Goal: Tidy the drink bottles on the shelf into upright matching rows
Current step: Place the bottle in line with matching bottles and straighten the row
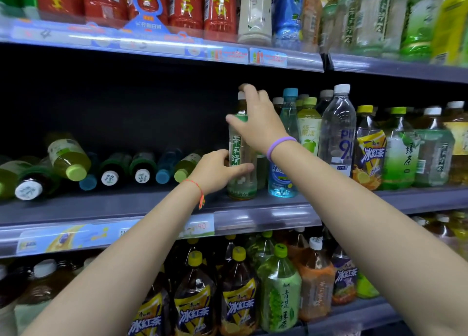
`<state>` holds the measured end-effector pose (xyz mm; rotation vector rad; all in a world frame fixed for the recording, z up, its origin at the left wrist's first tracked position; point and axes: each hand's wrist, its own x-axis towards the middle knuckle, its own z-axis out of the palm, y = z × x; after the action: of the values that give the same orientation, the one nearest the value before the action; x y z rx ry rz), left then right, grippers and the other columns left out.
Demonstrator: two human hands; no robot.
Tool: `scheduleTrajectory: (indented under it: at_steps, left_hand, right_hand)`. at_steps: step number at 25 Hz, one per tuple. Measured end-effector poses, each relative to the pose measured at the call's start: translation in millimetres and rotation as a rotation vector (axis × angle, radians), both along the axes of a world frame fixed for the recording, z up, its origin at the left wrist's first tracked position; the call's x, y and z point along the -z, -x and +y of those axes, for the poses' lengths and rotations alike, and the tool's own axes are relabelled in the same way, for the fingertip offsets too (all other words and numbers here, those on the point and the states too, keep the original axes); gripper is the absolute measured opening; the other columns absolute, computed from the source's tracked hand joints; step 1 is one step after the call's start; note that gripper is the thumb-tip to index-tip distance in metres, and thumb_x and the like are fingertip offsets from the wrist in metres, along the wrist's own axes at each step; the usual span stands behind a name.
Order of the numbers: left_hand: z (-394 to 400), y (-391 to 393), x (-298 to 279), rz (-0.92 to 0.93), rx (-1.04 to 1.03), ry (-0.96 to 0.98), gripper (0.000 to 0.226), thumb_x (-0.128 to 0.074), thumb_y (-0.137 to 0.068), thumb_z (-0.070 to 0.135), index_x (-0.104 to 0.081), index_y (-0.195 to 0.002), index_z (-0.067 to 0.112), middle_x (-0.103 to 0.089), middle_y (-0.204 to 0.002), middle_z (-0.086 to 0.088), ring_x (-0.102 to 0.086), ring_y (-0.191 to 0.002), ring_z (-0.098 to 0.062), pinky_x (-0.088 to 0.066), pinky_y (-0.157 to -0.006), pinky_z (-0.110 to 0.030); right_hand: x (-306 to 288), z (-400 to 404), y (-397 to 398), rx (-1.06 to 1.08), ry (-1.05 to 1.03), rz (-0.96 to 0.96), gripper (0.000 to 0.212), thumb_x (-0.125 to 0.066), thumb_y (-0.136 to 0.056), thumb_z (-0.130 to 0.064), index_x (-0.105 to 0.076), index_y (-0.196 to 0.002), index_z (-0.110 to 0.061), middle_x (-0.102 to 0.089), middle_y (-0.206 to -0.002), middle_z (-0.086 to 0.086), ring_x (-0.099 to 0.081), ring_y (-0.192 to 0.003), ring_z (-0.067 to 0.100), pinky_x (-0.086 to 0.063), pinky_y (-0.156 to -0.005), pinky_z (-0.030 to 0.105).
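Standing upright at the front lip of the middle shelf (pixel 253 204), the slim clear-plastic jasmine tea bottle (pixel 240 158) with its green label strip is held in both my hands. My left hand (pixel 217 171) wraps its ribbed lower body, thumb across the front; my right hand (pixel 255 123) curls over the shoulder and neck, fingertips at the white cap. Just beside it on the right stands a pale blue translucent bottle (pixel 285 158). To the left, round-capped bottles (pixel 111 171) lie toppled on their sides, caps toward me.
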<state>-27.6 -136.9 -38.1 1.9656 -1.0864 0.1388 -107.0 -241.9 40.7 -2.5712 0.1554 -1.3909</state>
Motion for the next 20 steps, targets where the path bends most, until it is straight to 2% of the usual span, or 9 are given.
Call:
scheduleTrajectory:
  at_steps: [4, 7, 8, 11, 12, 14, 15, 17, 20]
  left_hand:
    - [-10.0, 6.4, -3.1, -0.034, -0.049, -0.058, 0.081, -0.062, -0.056, 0.081, -0.063, -0.106, 0.016, -0.071, -0.1, -0.002, -0.067, -0.091, -0.019, -0.056, -0.085, -0.045]
    - [-18.9, 9.0, -5.1, -0.038, -0.096, -0.085, 0.068, -0.071, -0.07, 0.068, -0.059, -0.108, 0.012, -0.067, -0.101, -0.002, -0.063, -0.089, -0.018, -0.055, -0.079, -0.037]
    - [-22.0, 9.7, -4.7, -0.056, -0.096, -0.105, 0.066, -0.073, -0.073, 0.062, -0.057, -0.112, 0.011, -0.066, -0.106, -0.002, -0.062, -0.091, -0.017, -0.053, -0.079, -0.034]
    - [-21.0, 10.8, -3.8, -0.113, 0.0, -0.213, 0.067, -0.079, -0.075, 0.044, -0.054, -0.13, 0.014, -0.062, -0.124, 0.001, -0.058, -0.11, -0.018, -0.048, -0.093, -0.032]
    - [-14.0, 7.3, -4.0, -0.15, -0.008, -0.246, 0.059, -0.078, -0.078, 0.037, -0.058, -0.128, 0.016, -0.064, -0.122, 0.0, -0.06, -0.109, -0.018, -0.048, -0.092, -0.031]
    - [4.9, -5.8, -5.0, -0.288, -0.135, -0.22, 0.031, -0.071, -0.081, 0.024, -0.069, -0.112, 0.017, -0.069, -0.109, -0.007, -0.063, -0.101, -0.026, -0.049, -0.085, -0.031]
    - [16.0, -14.6, -4.7, -0.353, -0.239, -0.199, 0.023, -0.066, -0.082, 0.021, -0.071, -0.104, 0.016, -0.068, -0.104, -0.011, -0.063, -0.098, -0.031, -0.05, -0.083, -0.034]
    - [35.2, -28.7, -4.2, -0.39, -0.38, -0.248, 0.023, -0.059, -0.08, 0.027, -0.069, -0.098, 0.016, -0.065, -0.102, -0.015, -0.061, -0.099, -0.038, -0.052, -0.084, -0.042]
    - [52.3, -36.6, 2.1, -0.312, -0.373, -0.498, 0.041, -0.054, -0.075, 0.04, -0.064, -0.112, 0.025, -0.062, -0.11, -0.01, -0.058, -0.109, -0.033, -0.049, -0.092, -0.043]
  right_hand:
    - [13.9, -14.5, 0.0, 0.336, 0.375, 0.007, 0.084, -0.063, -0.086, -0.055, -0.03, -0.15, -0.013, -0.037, -0.147, 0.019, -0.031, -0.139, 0.035, -0.024, -0.115, 0.047]
    - [19.2, -22.7, 1.5, 0.412, 0.496, -0.002, 0.079, -0.059, -0.086, -0.057, -0.036, -0.148, -0.014, -0.032, -0.152, 0.022, -0.027, -0.143, 0.038, -0.018, -0.117, 0.052]
    - [21.7, -23.7, 1.3, 0.433, 0.521, -0.006, 0.075, -0.06, -0.086, -0.052, -0.04, -0.146, -0.012, -0.032, -0.153, 0.023, -0.026, -0.144, 0.038, -0.017, -0.118, 0.053]
    - [29.1, -16.0, -2.5, 0.462, 0.645, -0.051, 0.054, -0.057, -0.078, -0.023, -0.055, -0.128, -0.004, -0.039, -0.149, 0.024, -0.031, -0.142, 0.041, -0.02, -0.117, 0.055]
    - [29.3, -9.8, -5.8, 0.422, 0.707, -0.069, 0.045, -0.049, -0.077, -0.017, -0.06, -0.118, -0.002, -0.046, -0.143, 0.025, -0.037, -0.138, 0.042, -0.024, -0.116, 0.056]
    - [30.6, 6.4, -11.4, 0.251, 0.768, -0.048, 0.035, -0.037, -0.078, -0.009, -0.066, -0.096, -0.002, -0.061, -0.117, 0.025, -0.055, -0.116, 0.043, -0.04, -0.105, 0.051]
    - [33.2, 16.2, -14.3, 0.153, 0.732, 0.052, 0.032, -0.036, -0.082, -0.007, -0.066, -0.094, -0.003, -0.063, -0.107, 0.021, -0.059, -0.105, 0.041, -0.046, -0.095, 0.045]
    - [41.7, 29.8, -21.1, 0.073, 0.574, 0.377, 0.024, -0.044, -0.092, -0.008, -0.064, -0.106, -0.01, -0.062, -0.109, 0.013, -0.06, -0.101, 0.034, -0.043, -0.077, 0.035]
    - [58.9, 36.5, -31.3, 0.107, 0.512, 0.714, 0.035, -0.048, -0.094, -0.01, -0.054, -0.128, -0.017, -0.05, -0.128, 0.015, -0.059, -0.11, 0.036, -0.044, -0.076, 0.037]
